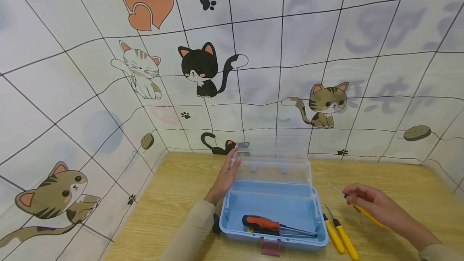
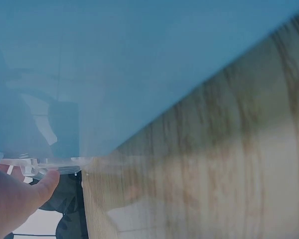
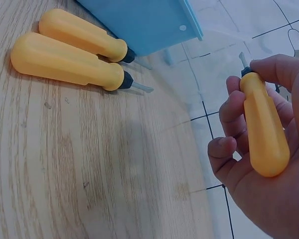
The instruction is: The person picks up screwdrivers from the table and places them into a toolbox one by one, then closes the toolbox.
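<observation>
A light blue toolbox [image 1: 272,204] stands on the table with its clear plastic lid [image 1: 273,172] raised. My left hand [image 1: 224,178] pinches the lid's left edge; the left wrist view shows its thumb [image 2: 49,185] against that edge. Right of the box, my right hand [image 1: 377,204] holds a yellow-handled screwdriver [image 3: 264,129] above the table, tip pointing away toward the back left. An orange and black screwdriver [image 1: 262,223] lies inside the box near its front wall. Under it is another tool, mostly hidden, with a bit of yellow showing.
Two more yellow-handled screwdrivers [image 1: 347,243] lie side by side against the box's right side. A pink latch [image 1: 270,247] hangs at the front. Some black object [image 1: 216,224] sits by the box's left side. Cat-patterned sheeting [image 1: 261,83] rises behind the wooden table [image 1: 181,172].
</observation>
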A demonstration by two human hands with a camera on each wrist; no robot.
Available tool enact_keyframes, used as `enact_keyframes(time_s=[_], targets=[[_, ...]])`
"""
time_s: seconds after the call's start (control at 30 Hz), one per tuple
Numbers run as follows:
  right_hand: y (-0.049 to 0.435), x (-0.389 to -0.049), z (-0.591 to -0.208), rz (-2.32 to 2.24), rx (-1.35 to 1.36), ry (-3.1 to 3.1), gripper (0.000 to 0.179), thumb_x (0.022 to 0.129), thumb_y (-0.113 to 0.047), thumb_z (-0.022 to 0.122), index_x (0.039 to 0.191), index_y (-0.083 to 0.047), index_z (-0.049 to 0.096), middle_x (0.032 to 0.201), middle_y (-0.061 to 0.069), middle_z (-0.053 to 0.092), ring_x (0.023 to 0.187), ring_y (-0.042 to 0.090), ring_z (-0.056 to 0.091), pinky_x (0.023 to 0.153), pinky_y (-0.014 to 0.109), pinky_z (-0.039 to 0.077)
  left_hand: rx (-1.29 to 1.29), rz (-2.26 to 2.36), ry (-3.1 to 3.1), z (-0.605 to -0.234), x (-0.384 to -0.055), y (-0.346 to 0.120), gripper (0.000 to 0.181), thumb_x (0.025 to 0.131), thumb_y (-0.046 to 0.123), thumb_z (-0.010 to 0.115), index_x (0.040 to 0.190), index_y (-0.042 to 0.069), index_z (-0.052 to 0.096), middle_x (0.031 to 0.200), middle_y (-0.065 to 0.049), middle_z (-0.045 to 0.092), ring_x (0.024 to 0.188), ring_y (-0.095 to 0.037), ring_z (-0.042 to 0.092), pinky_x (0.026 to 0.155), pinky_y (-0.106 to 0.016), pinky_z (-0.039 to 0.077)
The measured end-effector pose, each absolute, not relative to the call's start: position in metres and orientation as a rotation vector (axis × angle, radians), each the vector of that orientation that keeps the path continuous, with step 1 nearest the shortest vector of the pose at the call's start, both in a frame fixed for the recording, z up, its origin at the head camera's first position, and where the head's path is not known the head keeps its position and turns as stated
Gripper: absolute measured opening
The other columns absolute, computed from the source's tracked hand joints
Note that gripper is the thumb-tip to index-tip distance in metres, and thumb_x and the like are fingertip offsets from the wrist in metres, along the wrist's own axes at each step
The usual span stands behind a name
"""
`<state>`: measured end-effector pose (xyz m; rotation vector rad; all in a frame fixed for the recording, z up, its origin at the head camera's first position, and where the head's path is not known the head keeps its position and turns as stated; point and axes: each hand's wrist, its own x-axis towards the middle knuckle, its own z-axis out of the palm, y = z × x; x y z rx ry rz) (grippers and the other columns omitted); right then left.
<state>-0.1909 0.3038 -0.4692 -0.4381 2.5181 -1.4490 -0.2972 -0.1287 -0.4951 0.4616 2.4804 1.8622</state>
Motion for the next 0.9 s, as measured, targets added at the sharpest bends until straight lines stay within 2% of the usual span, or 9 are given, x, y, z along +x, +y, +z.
enact_keyframes(time_s=[0.13,0.3,0.4,0.7,0.9], targets=[[0.299,-0.191,-0.467,-1.433,-0.414,2.549,0.032,0.097,-0.023,0.050,0.117,0.001,0.053,0.105,0.014,0.061,0.089,0.015,0.059,0.071,0.024,0.051,0.472,1.860,2.484,-0.495,-0.298,-0.129,0.053,0.097,0.052,0.035,0.146,0.035,0.022,0.153,0.014,0.014,0.142,-0.024,0.009,0.109,-0.059,0.014],[0.297,-0.193,-0.466,-1.440,-0.443,2.542,0.031,0.097,-0.022,0.050,0.117,0.001,0.054,0.105,0.011,0.062,0.089,0.014,0.058,0.071,0.024,0.050,0.488,1.862,2.482,-0.496,-0.298,-0.129,0.056,0.098,0.050,0.035,0.148,0.029,0.021,0.154,0.010,0.013,0.142,-0.027,0.009,0.108,-0.061,0.014],[0.297,-0.194,-0.465,-1.456,-0.468,2.518,0.030,0.098,-0.020,0.049,0.117,0.002,0.053,0.104,0.009,0.062,0.088,0.014,0.057,0.070,0.024,0.050,0.491,1.860,2.481,-0.496,-0.297,-0.129,0.056,0.098,0.050,0.035,0.148,0.029,0.020,0.154,0.010,0.014,0.142,-0.028,0.009,0.108,-0.061,0.015],[0.290,-0.198,-0.460,-1.477,-0.438,2.524,0.029,0.097,-0.026,0.050,0.115,-0.003,0.054,0.097,0.017,0.058,0.079,0.022,0.053,0.063,0.030,0.046,0.476,1.871,2.470,-0.498,-0.299,-0.128,0.055,0.097,0.053,0.036,0.147,0.033,0.022,0.152,0.017,0.015,0.142,-0.023,0.009,0.110,-0.057,0.014],[0.285,-0.202,-0.456,-1.511,-0.456,2.520,0.026,0.097,-0.026,0.051,0.113,-0.006,0.055,0.092,0.018,0.056,0.075,0.020,0.053,0.061,0.032,0.045,0.485,1.870,2.480,-0.497,-0.299,-0.129,0.054,0.097,0.051,0.035,0.146,0.034,0.022,0.153,0.014,0.015,0.142,-0.026,0.010,0.109,-0.059,0.015]])
